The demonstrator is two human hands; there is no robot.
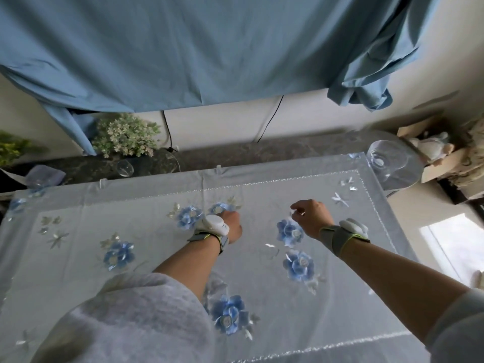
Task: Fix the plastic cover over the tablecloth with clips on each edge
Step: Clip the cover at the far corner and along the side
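Your two forearms reached out over the tablecloth (131, 231), its blue flowers showing through the plastic cover (262, 297) lying flat on it. Your left hand (231, 224) was curled closed, though whether it held anything I cannot tell. Your right hand (311, 218) hovered with fingers loosely bent, pinching nothing visible. Two clear clips (218, 169) sat on the far edge.

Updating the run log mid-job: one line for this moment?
left hand: fisted over plastic cover | right hand: fingers curled above it | clips: on far edge
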